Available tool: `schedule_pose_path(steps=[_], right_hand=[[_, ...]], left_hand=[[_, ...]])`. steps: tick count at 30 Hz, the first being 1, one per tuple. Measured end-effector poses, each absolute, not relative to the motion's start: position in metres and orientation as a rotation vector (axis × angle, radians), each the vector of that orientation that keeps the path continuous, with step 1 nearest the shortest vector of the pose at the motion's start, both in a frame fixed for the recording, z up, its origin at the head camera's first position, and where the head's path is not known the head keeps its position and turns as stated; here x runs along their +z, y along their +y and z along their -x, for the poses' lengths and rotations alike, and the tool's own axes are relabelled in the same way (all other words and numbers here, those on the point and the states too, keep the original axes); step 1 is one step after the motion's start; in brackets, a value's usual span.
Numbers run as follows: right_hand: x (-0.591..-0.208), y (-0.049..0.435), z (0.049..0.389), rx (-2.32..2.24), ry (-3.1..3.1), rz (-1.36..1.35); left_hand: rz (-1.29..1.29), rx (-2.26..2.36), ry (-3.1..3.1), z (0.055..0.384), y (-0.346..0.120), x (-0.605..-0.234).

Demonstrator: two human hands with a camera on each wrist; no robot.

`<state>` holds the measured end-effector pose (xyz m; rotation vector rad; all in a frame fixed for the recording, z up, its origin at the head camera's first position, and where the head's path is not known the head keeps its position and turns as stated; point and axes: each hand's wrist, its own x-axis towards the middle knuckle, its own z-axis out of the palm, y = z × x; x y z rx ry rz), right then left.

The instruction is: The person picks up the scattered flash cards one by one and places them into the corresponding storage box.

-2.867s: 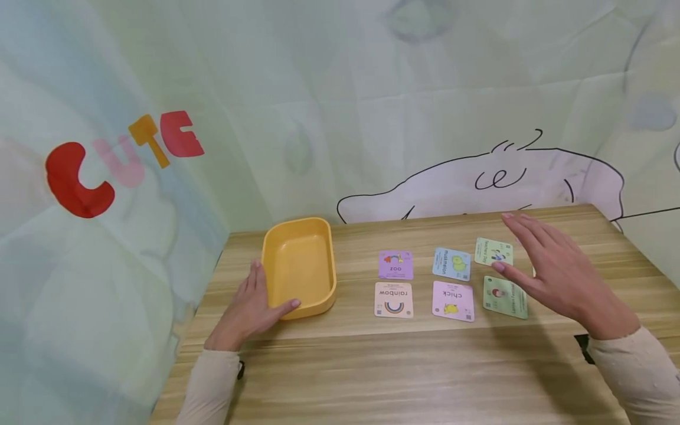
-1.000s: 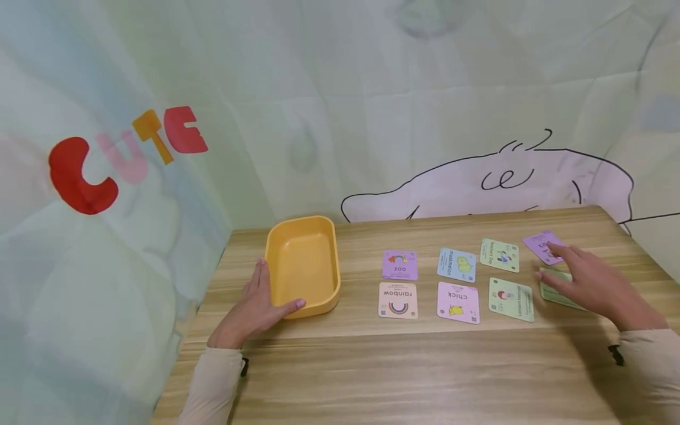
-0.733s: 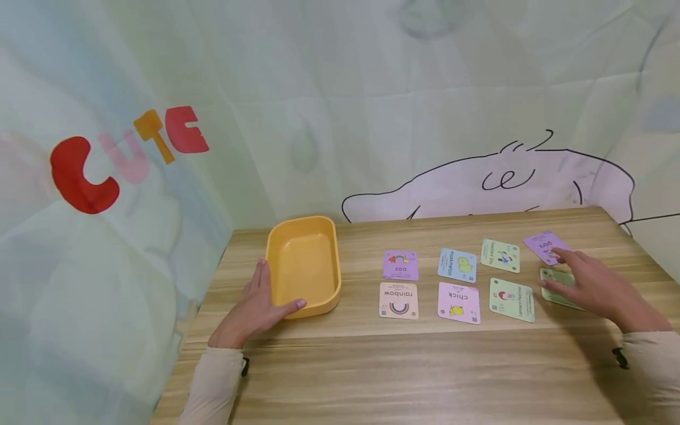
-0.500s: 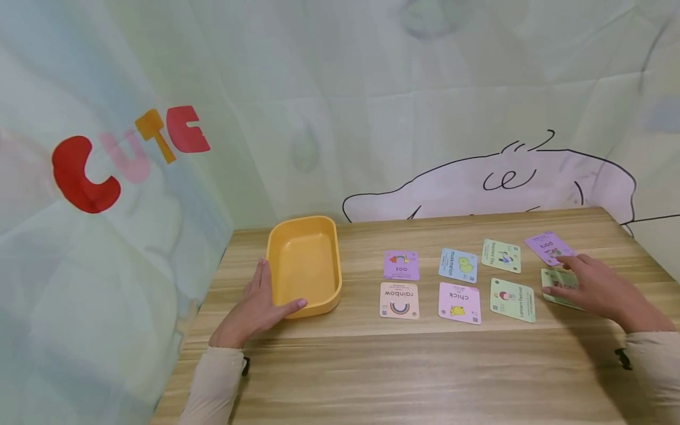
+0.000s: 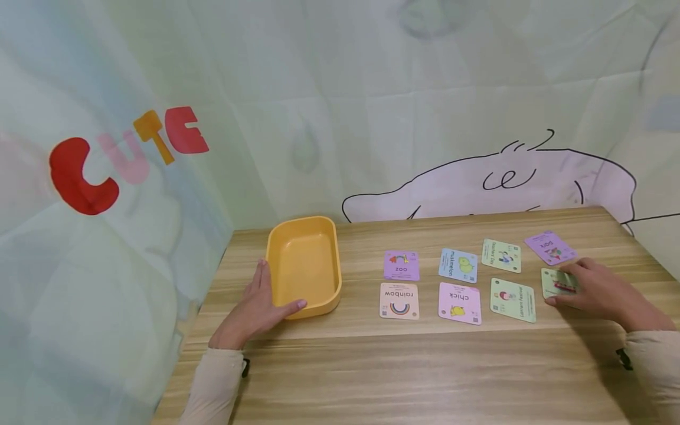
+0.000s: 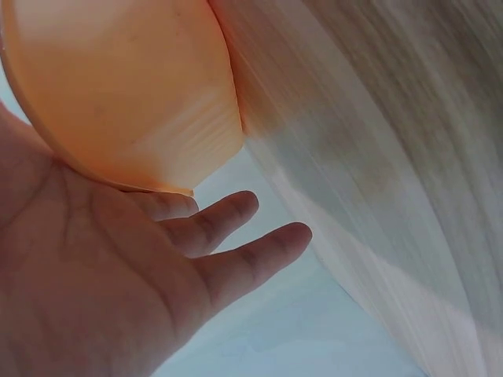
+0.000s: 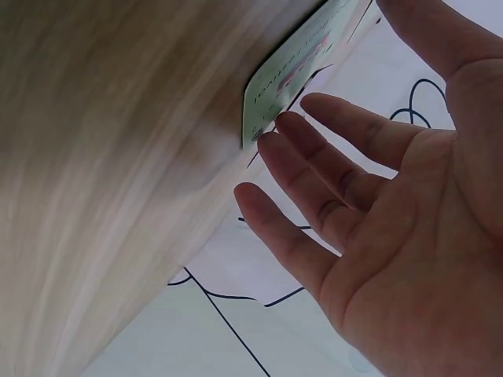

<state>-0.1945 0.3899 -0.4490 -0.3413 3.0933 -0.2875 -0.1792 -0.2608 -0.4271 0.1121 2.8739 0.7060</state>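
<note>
An orange tray [image 5: 304,271] sits at the left of the table. My left hand [image 5: 254,313] rests against its left side with fingers straight, thumb over the near rim. In the left wrist view the tray wall [image 6: 126,94] rises beside the palm. My right hand [image 5: 605,295] is low over a green card [image 5: 558,283] with a red picture. Its thumb is by the card's near edge, its other fingers by the far edge; they cover the card's right part. In the right wrist view the fingers [image 7: 314,165] are slightly bent, tips right at a green card's edge [image 7: 275,86].
Other picture cards lie flat: zoo [image 5: 401,265], rainbow [image 5: 399,301], muskmelon [image 5: 458,265], chick [image 5: 459,303], Teachers' Day [image 5: 501,255], Lantern Festival [image 5: 512,300] and park [image 5: 550,247]. A printed curtain [image 5: 319,118] hangs behind the wooden table [image 5: 372,378].
My right hand has come down and moved right to the green card. Its fingers have shifted off the park card, which shows fully. My left hand stays at the tray.
</note>
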Motion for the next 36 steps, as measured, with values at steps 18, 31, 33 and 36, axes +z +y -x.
schedule_pose_path(steps=[18, 31, 33, 36], right_hand=[[-0.434, 0.397, 0.209, -0.307, 2.969, 0.364], [-0.428, 0.391, 0.220, -0.351, 2.909, 0.317], [-0.425, 0.390, 0.221, -0.367, 2.889, 0.292], [-0.424, 0.389, 0.222, -0.393, 2.869, 0.270]], left_hand=[[-0.113, 0.757, 2.860, 0.179, -0.261, -0.426], [-0.102, 0.762, 2.844, 0.178, -0.263, -0.425], [-0.097, 0.758, 2.838, 0.178, -0.263, -0.424], [-0.095, 0.759, 2.834, 0.177, -0.264, -0.424]])
